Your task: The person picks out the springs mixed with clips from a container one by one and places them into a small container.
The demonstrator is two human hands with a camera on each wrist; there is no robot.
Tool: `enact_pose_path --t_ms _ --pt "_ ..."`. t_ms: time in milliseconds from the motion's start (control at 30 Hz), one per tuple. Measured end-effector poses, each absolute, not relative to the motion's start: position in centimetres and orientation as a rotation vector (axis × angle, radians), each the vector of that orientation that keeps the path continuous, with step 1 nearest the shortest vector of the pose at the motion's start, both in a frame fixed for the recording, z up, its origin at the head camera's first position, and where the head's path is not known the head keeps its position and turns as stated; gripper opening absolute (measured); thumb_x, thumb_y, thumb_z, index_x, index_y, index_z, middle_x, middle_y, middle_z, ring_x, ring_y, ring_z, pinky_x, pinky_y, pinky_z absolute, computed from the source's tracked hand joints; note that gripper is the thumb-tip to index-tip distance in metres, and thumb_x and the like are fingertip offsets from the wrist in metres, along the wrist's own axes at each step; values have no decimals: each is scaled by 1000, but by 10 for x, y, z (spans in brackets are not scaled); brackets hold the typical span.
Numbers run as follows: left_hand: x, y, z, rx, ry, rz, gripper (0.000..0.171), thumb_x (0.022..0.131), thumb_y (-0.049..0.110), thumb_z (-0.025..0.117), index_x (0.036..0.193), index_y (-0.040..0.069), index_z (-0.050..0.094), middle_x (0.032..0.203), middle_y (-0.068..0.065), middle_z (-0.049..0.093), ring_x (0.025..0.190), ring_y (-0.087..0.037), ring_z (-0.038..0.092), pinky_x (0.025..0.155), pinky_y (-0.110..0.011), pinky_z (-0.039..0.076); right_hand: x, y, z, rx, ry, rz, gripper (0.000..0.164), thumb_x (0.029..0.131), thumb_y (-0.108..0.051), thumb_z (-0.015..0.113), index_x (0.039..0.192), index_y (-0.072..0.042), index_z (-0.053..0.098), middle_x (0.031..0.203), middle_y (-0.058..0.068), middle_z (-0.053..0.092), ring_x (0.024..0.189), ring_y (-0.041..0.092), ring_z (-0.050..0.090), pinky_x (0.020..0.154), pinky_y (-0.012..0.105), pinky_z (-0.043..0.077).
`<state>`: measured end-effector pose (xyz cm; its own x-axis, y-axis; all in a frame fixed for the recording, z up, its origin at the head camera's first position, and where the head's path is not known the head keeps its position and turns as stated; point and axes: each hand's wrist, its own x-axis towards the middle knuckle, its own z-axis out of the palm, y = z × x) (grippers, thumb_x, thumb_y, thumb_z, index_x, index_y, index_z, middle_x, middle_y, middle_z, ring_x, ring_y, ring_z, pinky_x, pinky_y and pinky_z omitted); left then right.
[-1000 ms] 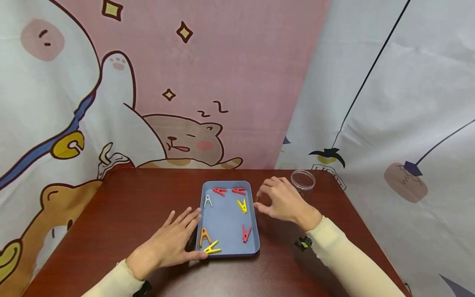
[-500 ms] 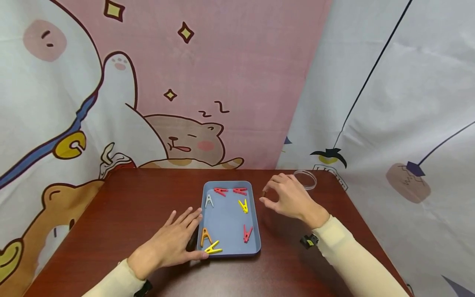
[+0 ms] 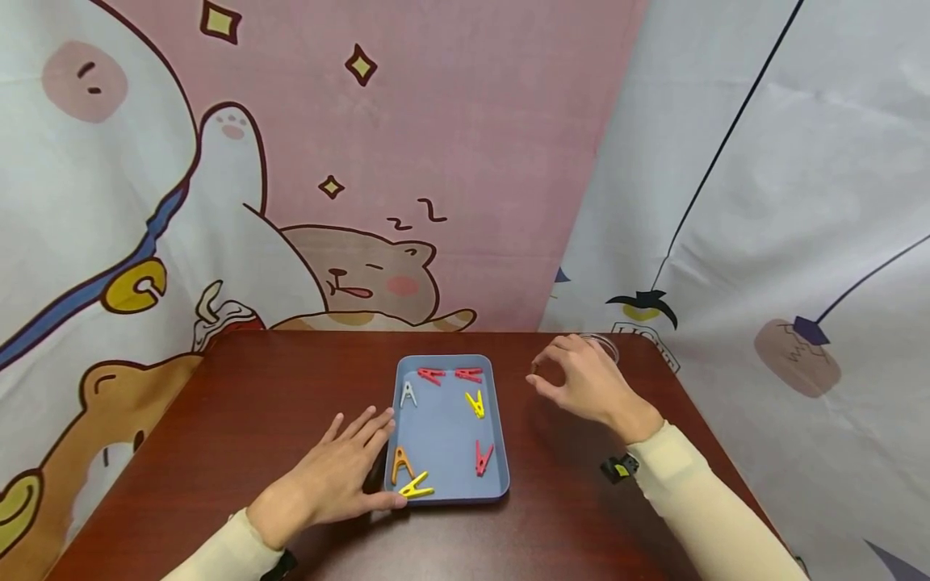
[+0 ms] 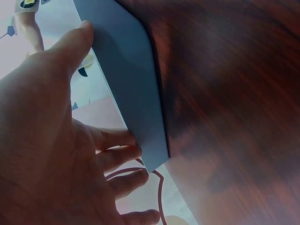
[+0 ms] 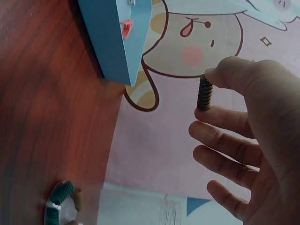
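Note:
A small dark coil spring (image 5: 205, 93) is pinched end to end between the thumb and index finger of my right hand (image 3: 584, 379). That hand hovers right of the blue-grey tray (image 3: 446, 494), in front of a clear round jar (image 3: 610, 347) that it partly hides. In the right wrist view, green springs (image 5: 62, 193) and a brownish one lie in the jar's bottom. My left hand (image 3: 330, 472) touches the tray's left side with fingers spread. In the tray lie small clips: several red (image 3: 483, 458), two yellow (image 3: 475, 404), one orange (image 3: 400, 464), one whitish (image 3: 408, 394).
The dark red-brown wooden table (image 3: 254, 420) bears the tray and the jar. A cartoon-printed cloth (image 3: 472, 161) hangs behind the table's back edge and along its right side.
My right hand has moved rightward, away from the tray and towards the jar, with the spring between its fingertips. More of the jar is now covered. The left hand and tray stay put.

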<state>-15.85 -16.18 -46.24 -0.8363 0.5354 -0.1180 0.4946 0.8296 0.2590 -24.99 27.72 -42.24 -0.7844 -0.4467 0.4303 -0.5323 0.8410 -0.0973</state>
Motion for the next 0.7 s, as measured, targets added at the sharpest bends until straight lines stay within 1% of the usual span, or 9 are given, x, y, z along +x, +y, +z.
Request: enact_pose_path --t_ms 100,200,267,333,433,533,700 --pt "-158 -162 -463 807 2830 323 121 97 87 73 178 2 45 192 -14 35 180 -45 30 140 -82 23 -251 284 -422 697 -2616 327 27 100 -45 90 109 -20 89 112 0 84 113 31 78 99 59 62" --pt "-159 -162 -463 812 2838 322 120 98 86 74 178 2 45 192 -14 36 180 -45 31 140 -82 24 -253 291 -422 673 -2614 370 26 101 -43 91 110 -19 90 113 1 85 111 31 79 97 59 61" --pt "-159 -162 -463 815 2843 323 119 98 85 74 178 2 46 192 -14 36 180 -45 31 140 -82 24 -254 296 -421 662 -2609 401 24 101 -40 91 111 -17 90 114 3 85 106 30 79 93 56 62" --pt "-159 -162 -463 813 2843 326 119 97 85 75 178 2 46 192 -14 36 180 -45 31 140 -82 24 -255 301 -421 650 -2604 428 23 101 -37 92 111 -17 90 114 5 85 98 29 78 86 52 63" --pt "-158 -162 -464 810 2844 327 119 98 85 75 178 2 45 192 -14 36 180 -45 31 140 -82 24 -257 309 -421 632 -2595 443 21 101 -34 92 111 -15 91 113 7 85 91 28 73 77 46 61" --pt "-158 -162 -464 809 2847 327 119 98 85 75 178 2 46 192 -14 36 180 -45 31 140 -82 24 -259 316 -423 606 -2597 440 18 102 -33 91 110 -17 91 112 6 84 93 28 73 78 46 59" --pt "-158 -163 -465 813 2852 327 119 97 85 75 177 2 46 192 -14 37 180 -45 32 140 -83 24 -263 328 -426 562 -2591 460 15 102 -31 92 110 -18 91 116 8 84 105 34 77 89 58 63"
